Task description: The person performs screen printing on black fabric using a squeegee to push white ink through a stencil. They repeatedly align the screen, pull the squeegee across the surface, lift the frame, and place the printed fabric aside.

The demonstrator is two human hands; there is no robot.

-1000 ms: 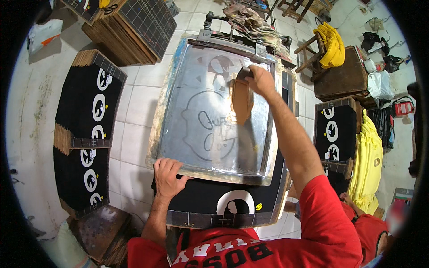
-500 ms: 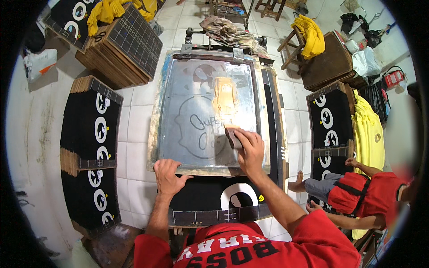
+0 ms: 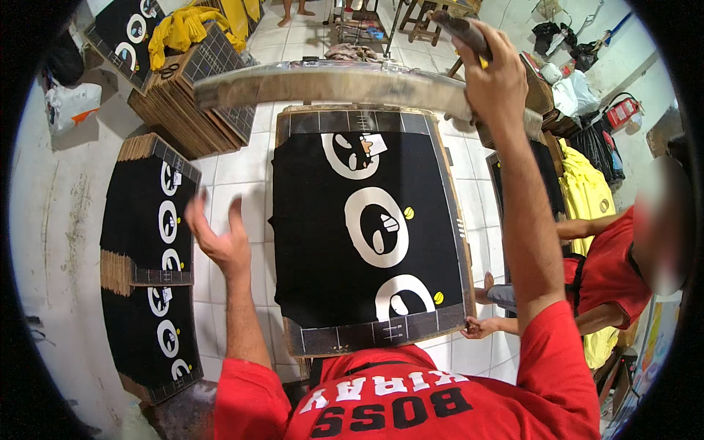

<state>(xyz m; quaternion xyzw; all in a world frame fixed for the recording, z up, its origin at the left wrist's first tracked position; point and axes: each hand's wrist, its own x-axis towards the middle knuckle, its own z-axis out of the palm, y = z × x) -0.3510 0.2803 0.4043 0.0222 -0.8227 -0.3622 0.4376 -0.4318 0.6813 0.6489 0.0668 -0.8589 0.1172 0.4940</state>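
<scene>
My right hand (image 3: 499, 77) is raised at the far right, fingers wrapped round a dark squeegee (image 3: 463, 33). The heel of this hand is beside the right end of a screen printing frame (image 3: 330, 86), which stands tilted up, edge toward me. Below it lies black fabric (image 3: 315, 227) on a dark gridded board (image 3: 352, 339). White ring-shaped eye prints (image 3: 356, 227) run down the fabric, with small yellow marks. My left hand (image 3: 221, 238) hangs in the air left of the board, fingers spread, holding nothing. A co-worker's hand (image 3: 480, 327) is at the board's near right corner.
Stacks of boards with printed black fabric (image 3: 139, 213) stand on the left. Another board stack (image 3: 187, 110) with yellow cloth (image 3: 180, 37) is at the far left. A co-worker in a red shirt (image 3: 612, 257) stands close on the right, near yellow fabric (image 3: 583, 172) and a fire extinguisher (image 3: 622, 111).
The screen frame has swung up off the board, uncovering the printed fabric. My right hand rose far with the squeegee. My left hand let go of the frame. The co-worker's hand reached the board.
</scene>
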